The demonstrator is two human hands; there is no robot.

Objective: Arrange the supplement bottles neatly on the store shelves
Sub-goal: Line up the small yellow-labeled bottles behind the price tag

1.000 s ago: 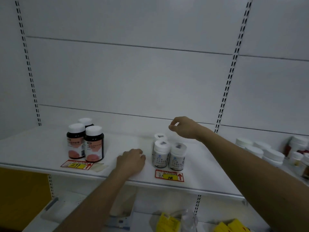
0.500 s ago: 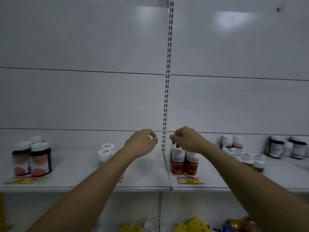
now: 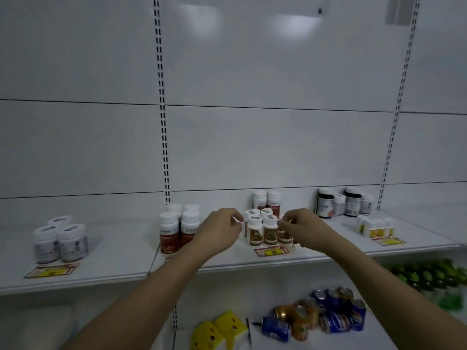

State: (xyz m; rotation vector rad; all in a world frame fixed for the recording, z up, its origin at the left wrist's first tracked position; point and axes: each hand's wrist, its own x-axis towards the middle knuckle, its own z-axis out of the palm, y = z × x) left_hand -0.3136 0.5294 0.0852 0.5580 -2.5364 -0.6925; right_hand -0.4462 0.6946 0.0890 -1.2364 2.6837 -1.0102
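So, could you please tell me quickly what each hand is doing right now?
Left hand: fingers loosely curled, holding nothing, beside the small brown-label bottles.
Right hand: fingers curled the same way, nothing visibly held.

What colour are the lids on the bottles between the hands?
White lids, best seen in the head view.

— What lies on the lower shelf?
— A heap of blue and orange drink cans (image 3: 323, 318), some tipped over, with yellow packets (image 3: 218, 333) just to their left and green bottles (image 3: 429, 275) far right.
— And above?
— Red-and-yellow price tags (image 3: 271, 250) on the shelf's front edge, and slotted metal uprights (image 3: 163, 117) on the white back panel.
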